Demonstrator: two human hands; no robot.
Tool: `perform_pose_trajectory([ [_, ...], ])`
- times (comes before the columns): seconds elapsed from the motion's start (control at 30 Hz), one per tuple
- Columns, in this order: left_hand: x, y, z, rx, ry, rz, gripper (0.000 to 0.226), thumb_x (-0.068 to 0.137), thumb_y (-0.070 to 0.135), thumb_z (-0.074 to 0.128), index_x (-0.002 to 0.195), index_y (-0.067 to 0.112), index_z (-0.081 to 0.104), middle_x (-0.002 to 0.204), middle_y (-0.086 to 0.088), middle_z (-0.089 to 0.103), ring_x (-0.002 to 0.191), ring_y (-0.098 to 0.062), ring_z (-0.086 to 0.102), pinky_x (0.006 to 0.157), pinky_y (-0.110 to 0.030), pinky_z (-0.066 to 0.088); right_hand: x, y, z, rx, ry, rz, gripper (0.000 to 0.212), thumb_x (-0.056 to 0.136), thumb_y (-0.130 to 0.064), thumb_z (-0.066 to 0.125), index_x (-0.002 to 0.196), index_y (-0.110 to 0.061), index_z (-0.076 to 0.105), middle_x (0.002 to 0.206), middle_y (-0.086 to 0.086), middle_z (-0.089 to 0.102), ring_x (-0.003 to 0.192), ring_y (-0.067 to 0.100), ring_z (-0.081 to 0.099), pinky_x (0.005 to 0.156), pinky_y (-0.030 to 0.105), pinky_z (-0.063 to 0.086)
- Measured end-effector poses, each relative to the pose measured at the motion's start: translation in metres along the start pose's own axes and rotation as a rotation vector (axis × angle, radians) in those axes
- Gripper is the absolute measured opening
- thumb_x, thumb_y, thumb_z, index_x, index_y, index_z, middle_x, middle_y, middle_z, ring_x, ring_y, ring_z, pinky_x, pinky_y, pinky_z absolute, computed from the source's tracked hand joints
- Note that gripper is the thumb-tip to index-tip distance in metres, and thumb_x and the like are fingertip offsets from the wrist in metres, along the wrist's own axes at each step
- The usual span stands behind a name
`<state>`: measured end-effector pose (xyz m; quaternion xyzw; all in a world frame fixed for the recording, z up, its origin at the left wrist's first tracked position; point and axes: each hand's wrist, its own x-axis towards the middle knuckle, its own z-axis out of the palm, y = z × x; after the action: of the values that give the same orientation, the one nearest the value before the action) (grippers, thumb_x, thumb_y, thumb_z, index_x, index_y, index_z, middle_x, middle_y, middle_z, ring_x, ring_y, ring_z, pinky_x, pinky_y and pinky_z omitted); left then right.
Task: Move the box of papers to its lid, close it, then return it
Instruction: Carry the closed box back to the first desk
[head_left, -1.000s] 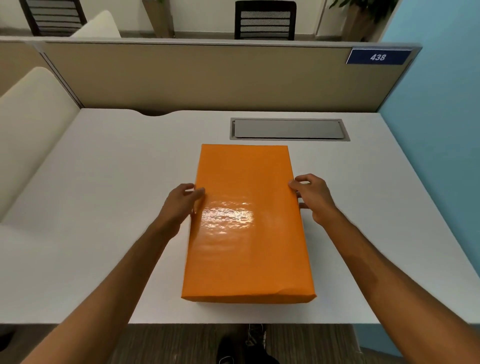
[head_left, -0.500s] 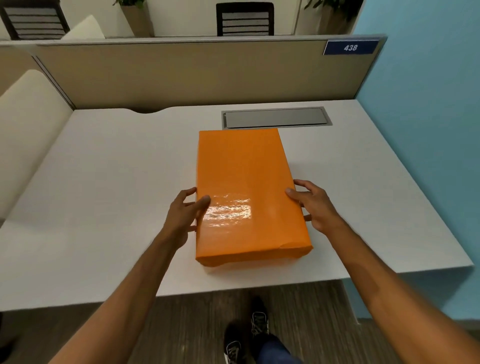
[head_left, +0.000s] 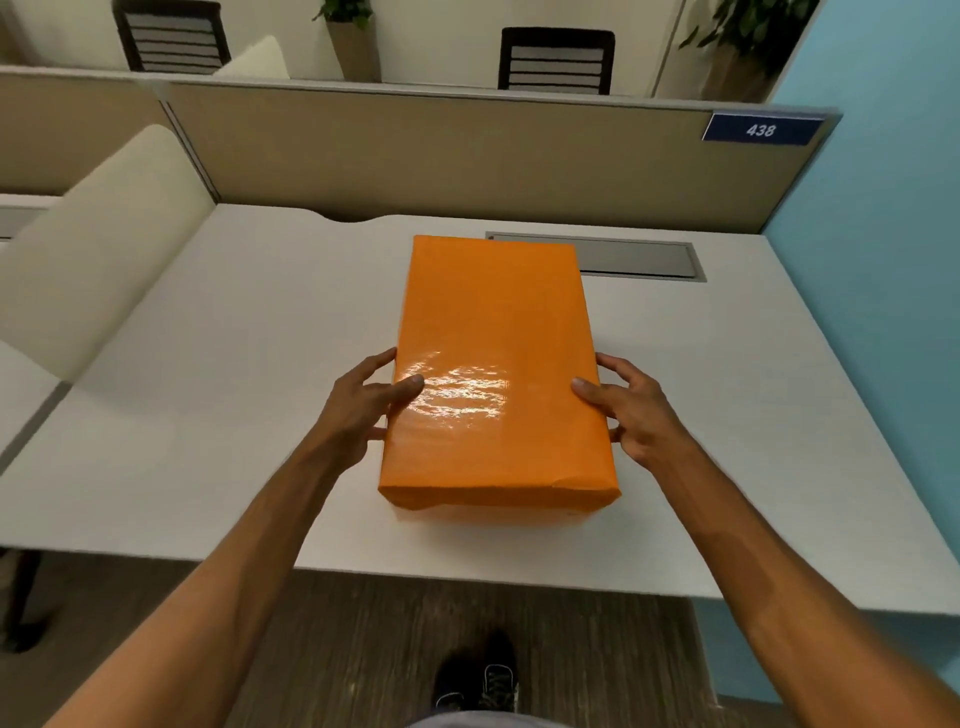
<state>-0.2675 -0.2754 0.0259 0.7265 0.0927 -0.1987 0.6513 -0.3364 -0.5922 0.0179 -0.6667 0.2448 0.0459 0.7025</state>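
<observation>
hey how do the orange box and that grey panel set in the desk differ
The orange box stands proud of the desk; the grey panel sits flush in it. The box is glossy and larger; the panel is matte. The box runs lengthwise away from the person, the panel crosswise. Both are rectangular.

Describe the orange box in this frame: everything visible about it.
The orange box is a long rectangular block with a glossy, slightly wrinkled skin that glares near its middle. It looks closed; no seam or papers show. It lies flat on the white desk, long axis pointing away from the person, its far end by the grey hatch. A small crease marks its near right corner. The left hand and right hand grip its long sides, thumbs on top.
</observation>
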Motion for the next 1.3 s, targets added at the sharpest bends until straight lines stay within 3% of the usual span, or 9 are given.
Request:
perform_pose_trajectory([
  [0.2, 0.002, 0.021, -0.028, -0.034, 0.062, 0.038, 0.072, 0.077, 0.037, 0.08, 0.141, 0.037, 0.049, 0.113, 0.006, 0.066, 0.094, -0.019, 0.066, 0.063, -0.04, 0.057, 0.017, -0.026, 0.03, 0.002, -0.075, -0.026, 0.082, 0.067, -0.038, 0.083, 0.141, -0.033, 0.047, 0.111, -0.009, 0.065, 0.096, 0.019, 0.066, 0.061, 0.041, 0.055],
  [0.43, 0.014, 0.039, -0.076, -0.032, 0.171, 0.078, 0.072, 0.08, 0.035, 0.077, 0.145, 0.03, 0.047, 0.128, -0.002, 0.059, 0.109, -0.031, 0.06, 0.088, -0.057, 0.051, 0.045, -0.05, 0.086, -0.011, -0.139, -0.043, 0.079, 0.069, -0.037, 0.083, 0.14, -0.034, 0.048, 0.114, -0.006, 0.065, 0.095, 0.019, 0.067, 0.058, 0.04, 0.055],
  [0.53, 0.026, 0.044, -0.104, -0.036, 0.206, 0.073, 0.07, 0.081, 0.035, 0.076, 0.145, 0.028, 0.048, 0.129, -0.004, 0.06, 0.112, -0.033, 0.06, 0.091, -0.058, 0.051, 0.062, -0.059, 0.119, -0.005, -0.158, -0.034, 0.076, 0.073, -0.032, 0.083, 0.141, -0.033, 0.048, 0.115, -0.004, 0.065, 0.095, 0.02, 0.067, 0.058, 0.041, 0.055],
  [0.7, 0.063, 0.053, -0.167, -0.037, 0.219, 0.074, 0.07, 0.079, 0.036, 0.078, 0.143, 0.029, 0.051, 0.125, -0.005, 0.063, 0.103, -0.028, 0.065, 0.084, -0.053, 0.054, 0.095, -0.068, 0.185, 0.002, -0.173, -0.024, 0.075, 0.075, -0.031, 0.082, 0.141, -0.033, 0.047, 0.112, -0.006, 0.065, 0.094, 0.019, 0.068, 0.056, 0.039, 0.055],
  [0.83, 0.104, 0.063, -0.225, -0.034, 0.198, 0.081, 0.07, 0.077, 0.037, 0.079, 0.141, 0.029, 0.051, 0.117, -0.001, 0.066, 0.092, -0.018, 0.066, 0.066, -0.039, 0.055, 0.123, -0.075, 0.246, 0.01, -0.167, -0.028, 0.074, 0.075, -0.032, 0.082, 0.141, -0.034, 0.047, 0.11, -0.008, 0.065, 0.093, 0.018, 0.068, 0.052, 0.035, 0.055],
  [0.97, 0.145, 0.076, -0.284, -0.025, 0.182, 0.066, 0.069, 0.077, 0.035, 0.08, 0.139, 0.029, 0.052, 0.112, 0.0, 0.067, 0.094, -0.02, 0.068, 0.066, -0.041, 0.055, 0.148, -0.085, 0.307, 0.021, -0.142, -0.021, 0.075, 0.075, -0.032, 0.082, 0.141, -0.033, 0.048, 0.111, -0.007, 0.065, 0.096, 0.019, 0.067, 0.061, 0.041, 0.055],
  [1.1, 0.186, 0.087, -0.335, 0.003, 0.153, 0.057, 0.069, 0.078, 0.033, 0.08, 0.14, 0.026, 0.051, 0.116, -0.007, 0.07, 0.1, -0.027, 0.069, 0.083, -0.054, 0.056, 0.173, -0.095, 0.359, 0.027, -0.104, -0.02, 0.074, 0.075, -0.032, 0.082, 0.141, -0.034, 0.048, 0.115, -0.004, 0.066, 0.098, 0.021, 0.066, 0.069, 0.046, 0.054],
  [1.3, 0.244, 0.101, -0.392, 0.049, 0.125, 0.039, 0.065, 0.083, 0.032, 0.075, 0.14, 0.023, 0.046, 0.121, -0.01, 0.066, 0.097, -0.025, 0.068, 0.079, -0.048, 0.056, 0.215, -0.108, 0.424, 0.023, -0.074, -0.015, 0.076, 0.076, -0.032, 0.081, 0.144, -0.032, 0.046, 0.123, 0.001, 0.062, 0.105, 0.025, 0.063, 0.082, 0.055, 0.052],
])
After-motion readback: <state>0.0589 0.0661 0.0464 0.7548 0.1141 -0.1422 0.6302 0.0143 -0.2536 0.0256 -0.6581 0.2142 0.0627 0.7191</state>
